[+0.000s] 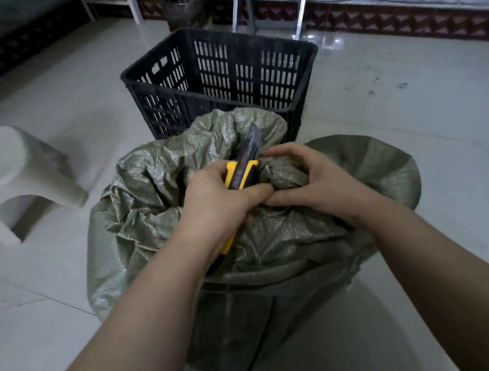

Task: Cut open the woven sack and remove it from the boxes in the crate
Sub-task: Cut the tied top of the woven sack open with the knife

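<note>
My left hand (pixel 218 207) clamped on yellow utility knife (pixel 241 175), blade (pixel 250 140) extended, pointing far and up. My right hand (pixel 307 186) pinching bunched fold of green woven sack (pixel 151 192), fingertips touching left thumb. Hands together over sack top. Sack drapes over near crate (pixel 235 316), spilling left and right over its rim; boxes not visible. Empty black slotted crate (pixel 221 77) just beyond, on tiled floor (pixel 405 101). White plastic stool (pixel 20 178) at left. Dark bin (pixel 189 8) far, near wall.

faint print on knife blade (pixel 252 138), unreadable; no other text
</note>
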